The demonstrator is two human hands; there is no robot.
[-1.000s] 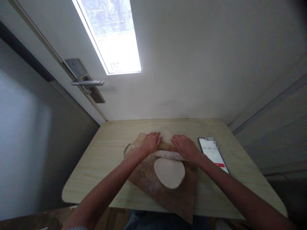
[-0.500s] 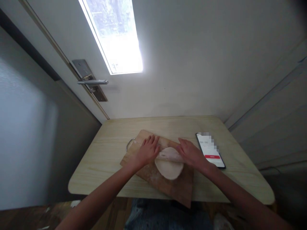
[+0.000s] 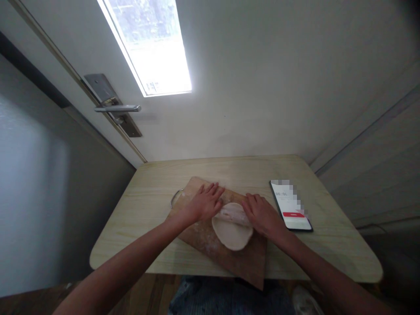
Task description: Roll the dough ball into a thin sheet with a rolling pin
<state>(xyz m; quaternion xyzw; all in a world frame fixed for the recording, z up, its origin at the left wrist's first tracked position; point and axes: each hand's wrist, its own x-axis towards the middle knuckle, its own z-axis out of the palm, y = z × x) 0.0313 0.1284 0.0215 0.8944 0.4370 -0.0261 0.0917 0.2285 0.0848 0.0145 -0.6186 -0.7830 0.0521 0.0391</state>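
A pale round sheet of dough (image 3: 232,234) lies on a brown wooden board (image 3: 244,262) dusted with flour. Across the dough's far half rests a floury rolling pin (image 3: 231,213). My left hand (image 3: 205,203) lies flat on the pin's left end, fingers stretched out. My right hand (image 3: 262,215) presses flat on its right end, fingers likewise extended. Both palms sit on top of the pin rather than wrapping round it.
The board lies on a light wooden table (image 3: 147,218) pushed against a white door with a metal handle (image 3: 118,108). A phone (image 3: 291,211) with a lit screen lies right of the board. A metal ring (image 3: 174,197) shows at the board's left corner.
The rolling pin has come towards me from beyond the dough onto the dough's far half, with both hands moving along on it. The view has shifted slightly.
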